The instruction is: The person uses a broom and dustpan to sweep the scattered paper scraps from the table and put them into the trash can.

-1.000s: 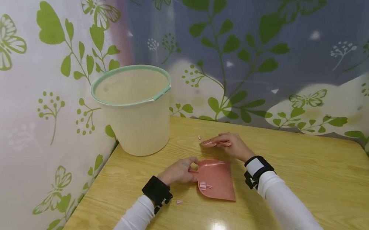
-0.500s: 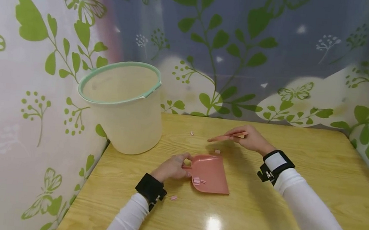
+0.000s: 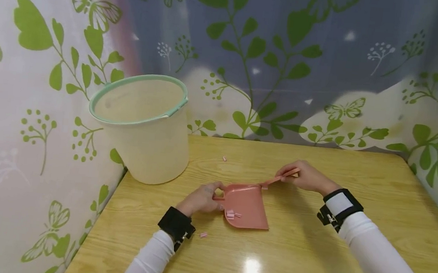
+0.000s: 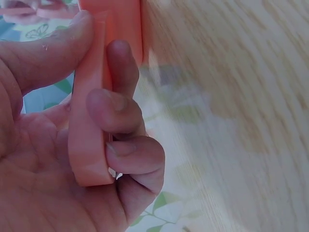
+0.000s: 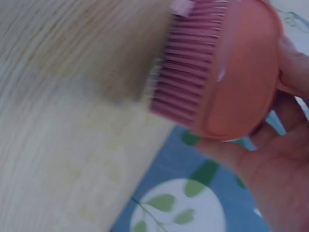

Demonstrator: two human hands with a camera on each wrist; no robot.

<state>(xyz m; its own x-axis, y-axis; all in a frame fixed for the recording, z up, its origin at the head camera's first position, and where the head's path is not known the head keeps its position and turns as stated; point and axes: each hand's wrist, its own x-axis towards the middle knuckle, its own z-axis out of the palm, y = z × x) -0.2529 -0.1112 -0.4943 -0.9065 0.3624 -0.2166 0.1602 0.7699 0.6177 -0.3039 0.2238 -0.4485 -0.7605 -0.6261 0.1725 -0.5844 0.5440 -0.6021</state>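
Observation:
My left hand (image 3: 202,198) holds the handle of a coral-pink dustpan (image 3: 249,205), which lies on the table with its wide edge facing right. In the left wrist view, fingers curl around the handle (image 4: 89,135). Some small pink pieces (image 3: 230,214) lie in the pan near the handle side. My right hand (image 3: 305,176) grips a matching small brush (image 5: 244,72). In the head view, the brush tip is at the pan's far right corner. One pink piece (image 5: 182,7) is at the bristles' end in the right wrist view.
A tall cream bucket (image 3: 150,152) with a green rim stands at the left back of the wooden table (image 3: 311,251). One loose pink piece (image 3: 224,158) lies behind the pan, another (image 3: 203,235) in front of the left wrist. A patterned curtain (image 3: 269,71) borders the table.
The brush has swung right and then down toward the pan's far right corner. A pink piece behind the pan has shifted right with it. The pan stays in my left hand.

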